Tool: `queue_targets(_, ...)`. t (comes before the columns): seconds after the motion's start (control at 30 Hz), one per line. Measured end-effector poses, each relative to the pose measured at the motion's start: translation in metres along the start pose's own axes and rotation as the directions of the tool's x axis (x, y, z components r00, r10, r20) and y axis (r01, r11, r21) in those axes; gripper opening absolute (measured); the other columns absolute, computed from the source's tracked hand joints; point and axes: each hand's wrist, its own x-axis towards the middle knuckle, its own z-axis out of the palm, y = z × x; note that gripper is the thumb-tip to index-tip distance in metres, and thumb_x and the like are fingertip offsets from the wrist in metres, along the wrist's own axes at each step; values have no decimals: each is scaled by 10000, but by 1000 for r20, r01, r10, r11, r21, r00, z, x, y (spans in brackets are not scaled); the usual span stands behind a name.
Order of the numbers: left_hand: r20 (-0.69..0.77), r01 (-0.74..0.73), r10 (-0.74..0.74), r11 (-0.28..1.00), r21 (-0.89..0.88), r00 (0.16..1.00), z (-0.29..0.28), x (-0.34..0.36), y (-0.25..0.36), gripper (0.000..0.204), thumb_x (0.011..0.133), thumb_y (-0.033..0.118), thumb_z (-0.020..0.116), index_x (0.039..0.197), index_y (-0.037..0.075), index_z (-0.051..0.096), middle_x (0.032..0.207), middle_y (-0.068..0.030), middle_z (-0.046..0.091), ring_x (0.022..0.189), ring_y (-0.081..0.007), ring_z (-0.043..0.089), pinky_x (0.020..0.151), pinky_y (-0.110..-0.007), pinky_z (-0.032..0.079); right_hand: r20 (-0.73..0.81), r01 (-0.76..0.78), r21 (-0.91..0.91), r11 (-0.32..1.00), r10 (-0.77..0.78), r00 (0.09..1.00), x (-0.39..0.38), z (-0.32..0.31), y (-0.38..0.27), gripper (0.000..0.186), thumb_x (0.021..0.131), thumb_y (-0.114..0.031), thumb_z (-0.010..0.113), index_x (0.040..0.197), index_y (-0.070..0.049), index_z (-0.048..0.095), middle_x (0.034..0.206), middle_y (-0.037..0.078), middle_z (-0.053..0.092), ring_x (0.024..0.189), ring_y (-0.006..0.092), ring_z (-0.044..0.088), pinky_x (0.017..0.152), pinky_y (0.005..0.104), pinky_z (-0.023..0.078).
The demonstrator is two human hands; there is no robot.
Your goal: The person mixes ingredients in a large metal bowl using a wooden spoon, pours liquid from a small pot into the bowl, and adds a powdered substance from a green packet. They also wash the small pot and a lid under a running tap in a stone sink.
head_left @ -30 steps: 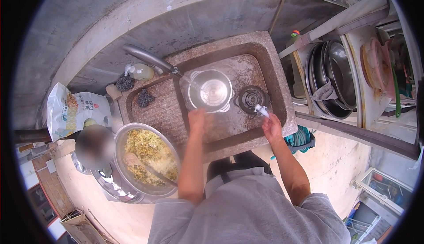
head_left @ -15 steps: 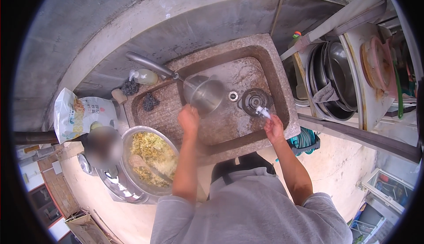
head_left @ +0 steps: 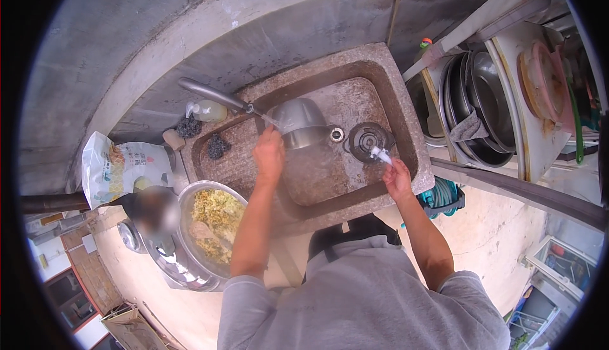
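Observation:
A round silver metal pot (head_left: 299,118) lies tipped over in the stone sink (head_left: 387,68), its outer wall facing up. My left hand (head_left: 269,153) is closed on its near left edge. Above that hand, water from the curved metal faucet (head_left: 212,93) runs onto the pot. At the right side of the sink, my right hand (head_left: 398,179) pinches a small white piece (head_left: 382,155), whose kind I cannot make out. The white piece overlaps the edge of a dark round ribbed part (head_left: 368,139) on the sink floor. Between pot and dark part sits the ring-shaped drain (head_left: 337,134).
Dark scouring pads (head_left: 217,146) and a pump bottle (head_left: 208,110) are at the sink's left. A large metal bowl of yellowish chopped food (head_left: 216,223) stands at the near left, beside a white bag (head_left: 130,166). Metal basins (head_left: 488,103) fill the rack at right.
My left hand has tipped the pot over, from its opening showing upward to its outer wall showing. My right hand keeps the white piece by the dark round part.

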Motion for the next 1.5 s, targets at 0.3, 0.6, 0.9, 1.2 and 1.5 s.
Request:
queue_targets(0.3,-170,71,-86,993,-91,982,-13,-54,5,69,871,-22,689,906,-42,633,1354,-297,722,1117,-489,727,952,-509,607,-48,7,17,1000,-6,999,-14,-14,-10,94,1072,-211,738,1110,-157,670,764,7,630,603,132,537,540,298,399)
queue_targets(0.6,-344,208,-268,957,-202,900,-6,-84,10,160,1015,42,655,1116,-60,725,1127,-235,738,811,-412,694,763,-443,571,-26,-31,-30,999,30,999,-13,2,1,83,1067,-211,747,1073,-167,677,757,0,639,589,120,537,538,284,399)
queue_targets(0.9,100,743,-777,545,-389,622,-3,-75,-31,253,939,90,683,769,-40,551,937,-253,713,865,-386,708,758,-468,526,51,-52,-64,997,55,997,-23,29,18,74,1069,-209,747,1051,-166,690,755,-3,640,592,120,539,539,288,403)
queue_targets(1.2,622,773,-733,-215,-597,276,-11,-59,9,147,1035,83,695,946,15,600,718,-62,604,543,-196,613,439,-390,451,95,-20,-3,1000,21,995,-32,30,4,45,1079,-199,728,1091,-160,709,778,14,637,624,129,541,560,284,408)
queue_targets(1.5,671,650,-685,-377,-660,284,6,-42,20,203,1024,52,696,888,98,553,647,-6,506,453,-151,455,428,-361,406,108,-8,7,1000,7,994,-29,27,8,50,1082,-191,721,1114,-153,718,786,16,639,629,135,548,560,291,415)
